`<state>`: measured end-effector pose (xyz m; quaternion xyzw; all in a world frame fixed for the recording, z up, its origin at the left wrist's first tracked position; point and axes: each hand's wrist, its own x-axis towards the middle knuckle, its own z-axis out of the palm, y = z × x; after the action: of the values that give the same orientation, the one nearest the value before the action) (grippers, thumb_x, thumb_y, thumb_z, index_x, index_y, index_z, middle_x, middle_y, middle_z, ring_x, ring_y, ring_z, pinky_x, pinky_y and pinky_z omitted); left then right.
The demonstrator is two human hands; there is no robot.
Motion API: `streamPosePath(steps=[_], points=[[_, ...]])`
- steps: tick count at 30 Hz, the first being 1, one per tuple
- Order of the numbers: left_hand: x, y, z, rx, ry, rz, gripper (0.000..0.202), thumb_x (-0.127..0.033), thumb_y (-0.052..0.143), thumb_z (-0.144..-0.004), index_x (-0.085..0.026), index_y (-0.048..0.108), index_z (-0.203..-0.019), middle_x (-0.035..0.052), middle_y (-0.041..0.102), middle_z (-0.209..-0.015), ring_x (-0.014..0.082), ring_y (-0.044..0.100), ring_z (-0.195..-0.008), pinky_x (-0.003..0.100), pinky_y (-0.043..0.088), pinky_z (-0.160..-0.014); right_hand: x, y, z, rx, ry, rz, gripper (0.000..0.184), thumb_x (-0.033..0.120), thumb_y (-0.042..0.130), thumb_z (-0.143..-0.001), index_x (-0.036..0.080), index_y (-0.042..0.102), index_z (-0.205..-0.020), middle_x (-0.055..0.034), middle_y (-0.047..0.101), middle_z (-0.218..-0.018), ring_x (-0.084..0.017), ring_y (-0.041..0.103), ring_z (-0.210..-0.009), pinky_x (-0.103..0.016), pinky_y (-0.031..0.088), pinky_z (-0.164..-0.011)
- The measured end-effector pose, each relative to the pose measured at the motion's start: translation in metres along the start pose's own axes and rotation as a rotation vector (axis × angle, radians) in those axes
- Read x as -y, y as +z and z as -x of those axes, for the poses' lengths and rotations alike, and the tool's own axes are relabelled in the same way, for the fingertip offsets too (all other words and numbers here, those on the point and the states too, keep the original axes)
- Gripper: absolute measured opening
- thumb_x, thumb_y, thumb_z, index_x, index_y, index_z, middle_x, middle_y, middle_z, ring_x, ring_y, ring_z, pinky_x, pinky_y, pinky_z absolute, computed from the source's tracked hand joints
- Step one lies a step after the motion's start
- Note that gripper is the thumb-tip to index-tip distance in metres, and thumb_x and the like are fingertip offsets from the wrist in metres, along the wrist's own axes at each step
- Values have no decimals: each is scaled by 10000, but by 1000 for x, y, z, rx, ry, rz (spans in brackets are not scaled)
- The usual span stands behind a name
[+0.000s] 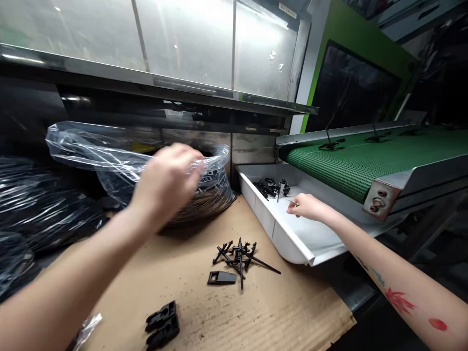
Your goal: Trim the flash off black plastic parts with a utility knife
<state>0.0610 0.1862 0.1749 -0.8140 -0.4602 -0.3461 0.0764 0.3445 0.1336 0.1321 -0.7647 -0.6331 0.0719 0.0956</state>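
My left hand [170,173], smeared by motion, is over the mouth of a clear plastic bag [120,163]. Its fingers are curled together, and whatever they may hold is hidden. Dark, thin moulded pieces [208,202] fill the bag. My right hand [307,207] is above the white tray [272,224], thumb and fingers pinched at a tiny item too small to name. Behind it in the tray lies a heap of small black plastic parts [270,187]. On the cardboard are a branched black plastic sprue [239,258] and a flat black piece with a square hole [222,278].
A green conveyor belt [395,151] carrying several black moulded parts overhangs the tray. Two black blocks [163,324] rest on the cardboard [197,307] nearby. Dark plastic-wrapped bags [44,209] stand at left. A metal ledge [204,90] crosses above the bag.
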Motion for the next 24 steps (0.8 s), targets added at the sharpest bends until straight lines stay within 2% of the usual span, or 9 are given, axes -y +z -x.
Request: streamPosePath(steps=[2,4,6,7,9,13,15,19,24], points=[[-6,20,31,273,34,60,285,-377,474,-835,-182,656,-938,43,662,-980,240,594,-951,324,432,-839,13,-6,16,-94,-14,8,207,309,465,-887,137,580,-899,-23,604,-846,-136,583,-733,-306,477,-660],[-5,41,53,520,-4,111,207,-362,577,-779,-193,673,-850,38,689,-809,224,642,-778,318,486,-702,31,-11,45,-178,-53,4,295,315,377,-913,154,574,-763,-10,575,-690,-146,560,-662,-289,435,-616],[2,61,64,677,-70,153,199,-319,581,-799,-160,637,-905,44,668,-825,194,633,-754,342,494,-699,51,-6,81,-176,-138,-20,394,356,328,-915,184,533,-627,4,524,-554,-140,527,-552,-267,388,-544],[6,68,66,730,-103,179,210,-303,566,-819,-143,610,-948,48,652,-865,181,624,-768,355,494,-713,61,1,97,-124,-204,-36,416,394,341,-903,193,521,-587,5,518,-530,-137,517,-516,-261,368,-508],[10,78,67,811,-156,244,235,-289,531,-850,-129,565,-1019,55,618,-947,171,608,-804,367,497,-726,79,25,118,-34,-287,-45,399,417,332,-900,198,583,-680,-28,589,-665,-170,573,-606,-278,390,-548],[4,87,68,909,-252,391,256,-277,528,-852,-137,541,-1066,61,589,-1012,185,598,-836,361,506,-715,97,78,113,-15,-85,35,554,562,339,-851,92,632,-880,-163,617,-861,-292,622,-769,-376,440,-639],[-3,90,71,941,-303,466,251,-272,526,-854,-133,541,-1063,57,593,-993,179,602,-814,352,510,-698,97,94,100,-6,-32,55,552,567,416,-822,65,605,-950,-165,614,-906,-269,619,-798,-377,461,-663],[-10,91,77,949,-361,638,252,-279,512,-864,-129,537,-1066,49,611,-931,153,612,-744,327,519,-656,92,105,83,26,19,67,305,377,518,-848,131,558,-1024,-69,594,-1017,-172,592,-852,-367,479,-743],[12,79,73,762,-369,730,239,-229,512,-840,-83,562,-1023,29,652,-716,129,607,-588,253,485,-575,93,107,87,-18,26,-39,208,302,537,-847,128,585,-952,-54,605,-996,-178,581,-900,-397,457,-800]])
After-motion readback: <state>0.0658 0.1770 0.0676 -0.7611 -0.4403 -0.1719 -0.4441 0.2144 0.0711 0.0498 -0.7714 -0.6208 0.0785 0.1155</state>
